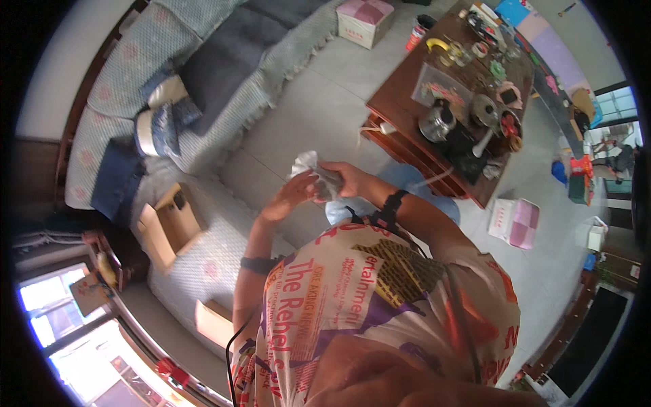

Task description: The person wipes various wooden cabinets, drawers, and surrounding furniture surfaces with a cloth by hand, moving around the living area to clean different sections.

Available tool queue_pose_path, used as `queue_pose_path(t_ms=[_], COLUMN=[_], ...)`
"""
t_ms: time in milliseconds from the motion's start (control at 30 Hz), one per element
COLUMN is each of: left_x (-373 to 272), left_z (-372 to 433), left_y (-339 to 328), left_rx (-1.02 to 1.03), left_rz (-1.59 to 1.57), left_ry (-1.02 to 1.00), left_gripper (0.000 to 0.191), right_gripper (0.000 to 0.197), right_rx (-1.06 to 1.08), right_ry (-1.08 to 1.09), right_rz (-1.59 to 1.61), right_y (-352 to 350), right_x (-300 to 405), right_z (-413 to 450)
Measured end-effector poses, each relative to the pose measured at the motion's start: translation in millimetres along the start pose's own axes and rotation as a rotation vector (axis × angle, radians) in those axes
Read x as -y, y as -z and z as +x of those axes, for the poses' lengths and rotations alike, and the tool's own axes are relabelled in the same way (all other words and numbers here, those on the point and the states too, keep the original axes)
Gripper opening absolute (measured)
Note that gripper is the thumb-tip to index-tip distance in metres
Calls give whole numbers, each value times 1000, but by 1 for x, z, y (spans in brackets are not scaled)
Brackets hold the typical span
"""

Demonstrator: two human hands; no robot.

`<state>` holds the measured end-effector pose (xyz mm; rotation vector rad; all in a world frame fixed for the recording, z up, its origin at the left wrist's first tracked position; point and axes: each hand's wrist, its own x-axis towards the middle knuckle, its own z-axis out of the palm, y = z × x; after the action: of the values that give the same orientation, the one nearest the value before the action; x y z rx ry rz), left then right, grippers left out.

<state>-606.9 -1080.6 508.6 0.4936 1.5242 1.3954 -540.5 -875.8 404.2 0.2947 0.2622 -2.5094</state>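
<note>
In front of my chest I hold a crumpled whitish sheet or bag, perhaps plastic or cloth; its folded end sticks up to the left. My right hand wraps around its greyish part, with the thumb along the top. My left hand presses against it from the other side, fingers laid across it. Whether anything is inside the bundle I cannot tell. Beneath both hands lie the tiled floor and, partly hidden by my right forearm, a light blue rounded object.
A brown wooden table bears a metal kettle, a lidded pot and yellow bananas. An L-shaped sofa carries an open cardboard box and blue cushions. Checkered storage stools stand around.
</note>
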Motion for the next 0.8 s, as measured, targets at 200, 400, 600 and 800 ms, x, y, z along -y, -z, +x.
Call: queue_pose_path(t_ms=[200, 400, 600, 800], left_x=[108, 142, 124, 60], left_z=[-29, -91, -22, 92], left_y=[201, 281, 373, 498], left_rx=[-584, -916, -692, -651], left_rz=[-443, -131, 44, -27], left_ry=[160, 680, 697, 586], left_gripper=[35, 30, 26, 21], right_gripper=[33, 43, 53, 46], right_rx=[-269, -626, -1352, -1291], right_ry=[389, 742, 729, 578], right_rz=[45, 396, 218, 275], right_y=[24, 50, 85, 121], right_x=[113, 229, 248, 181], right_z=[14, -20, -24, 43])
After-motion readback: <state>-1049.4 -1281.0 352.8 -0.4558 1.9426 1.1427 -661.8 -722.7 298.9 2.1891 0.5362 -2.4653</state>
